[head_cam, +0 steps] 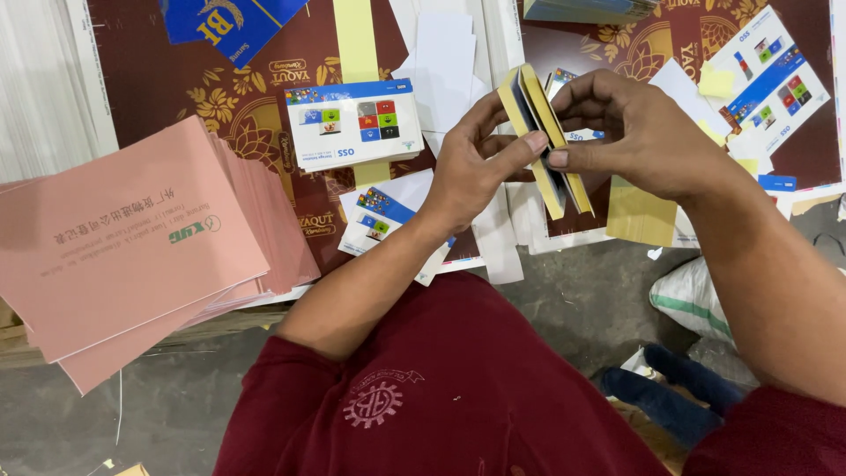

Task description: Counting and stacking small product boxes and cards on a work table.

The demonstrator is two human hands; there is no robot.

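Note:
Both my hands hold a small stack of cards with yellow backing [545,132], tilted on edge above the table. My left hand [480,163] grips the stack from the left, with the thumb stretched across its front. My right hand [639,132] closes over it from the right, fingertips meeting the left thumb. Just left of my hands a neat pile of white cards with blue bands and coloured squares [354,123] lies flat. A few similar loose cards [383,216] rest under my left wrist.
A fanned pile of pink printed sheets [132,238] fills the left. More printed cards [771,84] lie at the top right, with yellow strips [357,40] and white paper [445,62] on dark red patterned board [176,79]. A white sack [692,295] sits on the floor.

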